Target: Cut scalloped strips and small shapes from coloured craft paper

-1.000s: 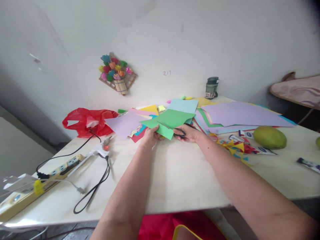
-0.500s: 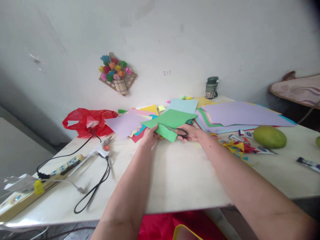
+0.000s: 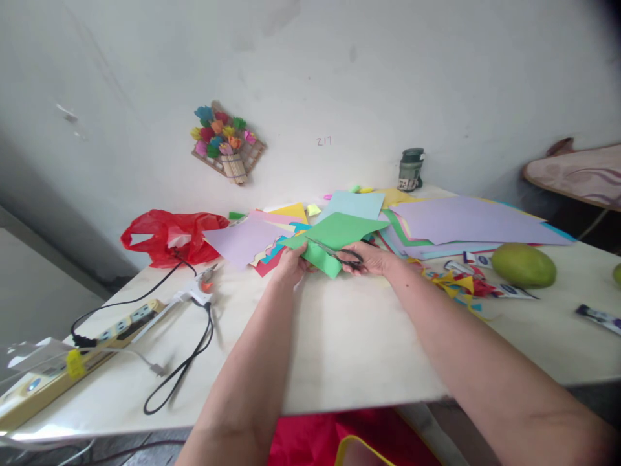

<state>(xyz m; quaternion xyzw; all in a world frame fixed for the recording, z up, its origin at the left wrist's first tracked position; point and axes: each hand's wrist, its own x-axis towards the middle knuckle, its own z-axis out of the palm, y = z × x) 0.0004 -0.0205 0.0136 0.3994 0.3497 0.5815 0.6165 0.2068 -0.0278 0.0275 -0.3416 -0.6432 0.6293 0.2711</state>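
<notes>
A green sheet of paper (image 3: 342, 226) is pinched at its left edge by my left hand (image 3: 293, 262). My right hand (image 3: 369, 257) has its fingers in the handles of dark scissors (image 3: 350, 257), whose blades lie across the green sheet and point at my left fingers. The near part of the sheet hangs below the blades. Behind it are a light blue sheet (image 3: 353, 204) and a purple sheet (image 3: 247, 238), with red and blue cut pieces between.
A red plastic bag (image 3: 169, 234), a glue gun (image 3: 198, 285) with its cord and a power strip (image 3: 121, 327) are at left. At right are stacked coloured sheets (image 3: 466, 220), paper scraps (image 3: 451, 281), glue tubes and a green fruit (image 3: 524, 265). A bottle (image 3: 411, 169) stands behind.
The green sheet has shifted and turned slightly to the right, and its near part has changed shape at the scissors. Both hands stay in nearly the same place.
</notes>
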